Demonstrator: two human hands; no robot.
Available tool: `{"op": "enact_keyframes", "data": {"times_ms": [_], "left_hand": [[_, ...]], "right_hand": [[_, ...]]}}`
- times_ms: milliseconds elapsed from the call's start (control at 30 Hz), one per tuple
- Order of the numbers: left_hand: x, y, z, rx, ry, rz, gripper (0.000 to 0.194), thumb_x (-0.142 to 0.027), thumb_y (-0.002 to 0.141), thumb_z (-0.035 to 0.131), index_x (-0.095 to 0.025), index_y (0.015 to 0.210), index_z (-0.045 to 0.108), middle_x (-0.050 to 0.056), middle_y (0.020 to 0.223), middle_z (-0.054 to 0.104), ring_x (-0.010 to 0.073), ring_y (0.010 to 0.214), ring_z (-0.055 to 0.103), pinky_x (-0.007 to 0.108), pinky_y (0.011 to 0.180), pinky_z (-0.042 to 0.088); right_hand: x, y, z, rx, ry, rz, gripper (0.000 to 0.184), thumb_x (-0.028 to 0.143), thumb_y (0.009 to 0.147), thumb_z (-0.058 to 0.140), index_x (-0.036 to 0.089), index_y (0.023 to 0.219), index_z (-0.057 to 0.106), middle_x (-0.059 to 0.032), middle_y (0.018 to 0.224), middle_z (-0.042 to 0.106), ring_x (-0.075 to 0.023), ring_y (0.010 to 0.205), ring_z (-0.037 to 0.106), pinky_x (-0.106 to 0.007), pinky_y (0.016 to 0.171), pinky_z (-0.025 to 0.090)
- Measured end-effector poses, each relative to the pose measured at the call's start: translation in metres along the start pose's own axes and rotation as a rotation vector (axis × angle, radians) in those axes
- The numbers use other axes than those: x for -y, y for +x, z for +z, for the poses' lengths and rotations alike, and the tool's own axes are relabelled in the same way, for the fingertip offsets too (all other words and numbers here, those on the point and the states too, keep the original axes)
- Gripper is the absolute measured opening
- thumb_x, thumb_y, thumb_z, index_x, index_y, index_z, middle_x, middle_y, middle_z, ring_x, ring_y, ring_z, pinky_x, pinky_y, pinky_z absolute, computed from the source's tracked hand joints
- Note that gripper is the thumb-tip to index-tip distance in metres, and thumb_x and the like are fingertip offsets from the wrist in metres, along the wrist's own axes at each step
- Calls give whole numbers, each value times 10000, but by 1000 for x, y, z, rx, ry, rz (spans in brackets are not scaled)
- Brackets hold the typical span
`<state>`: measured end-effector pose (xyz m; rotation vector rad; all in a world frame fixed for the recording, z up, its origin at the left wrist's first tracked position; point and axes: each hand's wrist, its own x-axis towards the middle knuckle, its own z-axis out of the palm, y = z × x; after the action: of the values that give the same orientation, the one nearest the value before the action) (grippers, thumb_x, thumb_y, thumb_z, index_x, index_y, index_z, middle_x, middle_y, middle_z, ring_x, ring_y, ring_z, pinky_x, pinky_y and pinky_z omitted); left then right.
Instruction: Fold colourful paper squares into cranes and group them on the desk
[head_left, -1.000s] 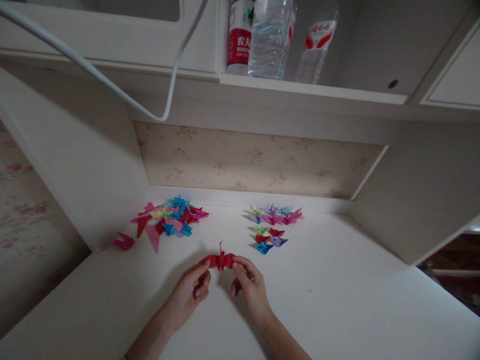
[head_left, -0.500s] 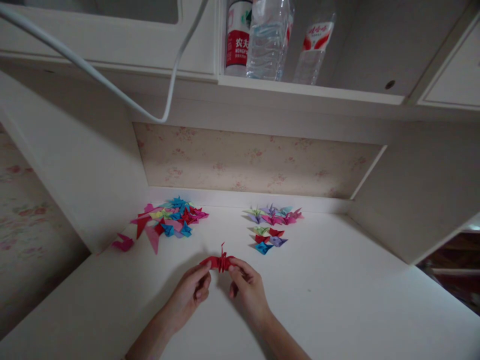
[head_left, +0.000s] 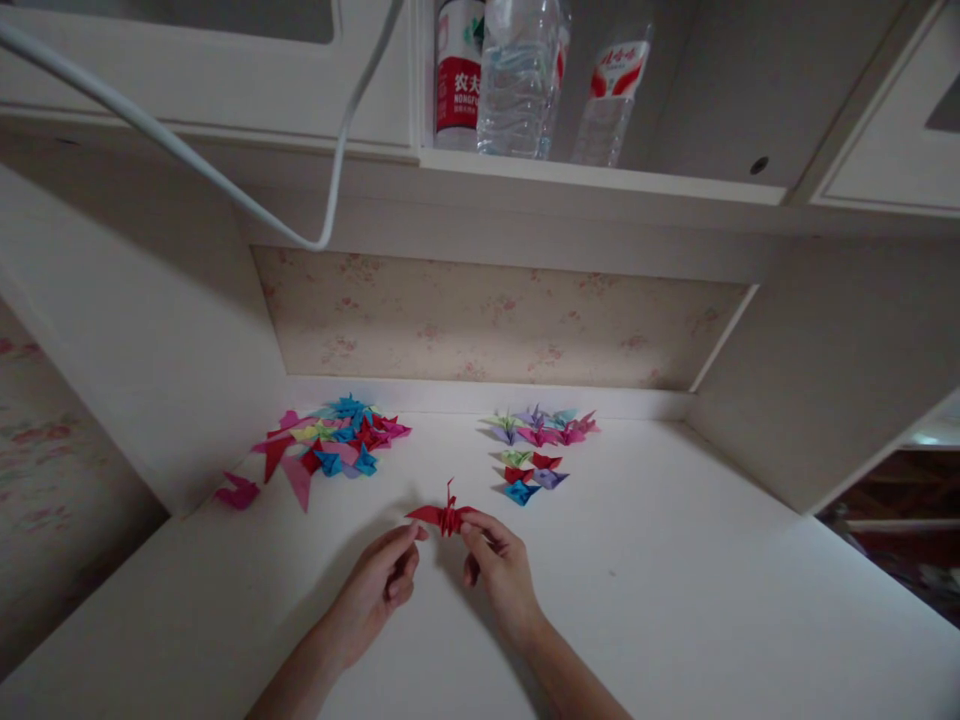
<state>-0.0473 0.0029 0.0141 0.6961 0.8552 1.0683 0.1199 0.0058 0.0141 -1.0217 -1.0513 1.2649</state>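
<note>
At least three plastic bottles (head_left: 517,100) are standing in an open shelf (head_left: 600,179) above a white desk (head_left: 675,600), their contents too unclear to make out. Below, the right hand (head_left: 504,578) is gripping one wing of a single red folded-paper crane (head_left: 449,519) between thumb and fingers, near the middle of the desk. The left hand (head_left: 375,592) is holding its curled fingers just below the other wing; whether they are touching it cannot be told. Five small pointed paper pieces (head_left: 520,492) are lying beyond, before a cluster of cranes (head_left: 538,436); a multicolored paper pile (head_left: 341,435), overlapping beyond counting, is sprawling to the left.
</note>
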Motion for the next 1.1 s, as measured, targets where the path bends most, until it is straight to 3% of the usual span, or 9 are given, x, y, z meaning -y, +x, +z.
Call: {"op": "enact_keyframes", "data": {"times_ms": [100, 200, 300, 500, 600, 767, 900, 1100], "left_hand": [[3, 1, -3, -14, 6, 2, 275, -411, 777, 669, -151, 855, 621, -84, 533, 447, 6, 378, 245, 166, 393, 171], [5, 2, -6, -31, 23, -12, 252, -395, 774, 672, -159, 848, 622, -79, 548, 464, 6, 383, 267, 170, 402, 175], [5, 1, -4, -38, 64, -24, 243, -389, 764, 682, -163, 831, 626, -72, 565, 481, 7, 393, 300, 173, 413, 185], [1, 2, 8, -89, 137, -43, 306, -411, 642, 759, -153, 764, 648, -49, 551, 512, 16, 394, 328, 171, 410, 200], [4, 8, 7, -132, 150, -65, 328, -405, 581, 796, -154, 738, 656, -38, 550, 526, 18, 393, 325, 168, 402, 212], [16, 20, -6, -174, 132, -95, 387, -448, 517, 832, -170, 723, 658, -48, 520, 503, 3, 371, 299, 149, 377, 192], [24, 27, -13, -151, 150, -100, 416, -515, 531, 815, -177, 705, 646, -63, 475, 458, -9, 335, 239, 151, 356, 126], [25, 31, -12, -143, 154, -109, 410, -529, 547, 812, -182, 692, 647, -60, 481, 467, -10, 341, 225, 156, 367, 127]], "right_hand": [[3, 5, -7, -24, 18, -16, 343, 470, 769, 666, 163, 919, 694, -20, 718, 657, -74, 390, 462, -220, 386, 347], [12, 18, -34, -102, 36, -37, 339, 459, 757, 677, 174, 941, 687, -22, 779, 664, -82, 407, 491, -229, 401, 370], [29, 42, -88, -220, -32, -71, 362, 450, 726, 699, 164, 947, 682, -13, 698, 651, -95, 427, 499, -233, 419, 385], [51, 97, -220, -500, -285, -74, 409, 431, 677, 660, 141, 965, 678, -84, 801, 700, -115, 459, 530, -264, 467, 444], [47, 121, -261, -545, -357, -33, 368, 391, 650, 649, 120, 896, 688, -91, 755, 700, -124, 463, 547, -270, 485, 464], [30, 156, -286, -547, -497, 36, 338, 352, 665, 605, 142, 908, 710, -50, 652, 694, -148, 487, 581, -255, 487, 446], [25, 179, -291, -533, -588, 69, 352, 339, 683, 591, 186, 971, 722, -21, 616, 695, -165, 534, 615, -251, 530, 451], [24, 205, -292, -517, -642, 100, 347, 288, 684, 601, 195, 993, 729, -24, 650, 709, -170, 547, 614, -258, 552, 451]]}}
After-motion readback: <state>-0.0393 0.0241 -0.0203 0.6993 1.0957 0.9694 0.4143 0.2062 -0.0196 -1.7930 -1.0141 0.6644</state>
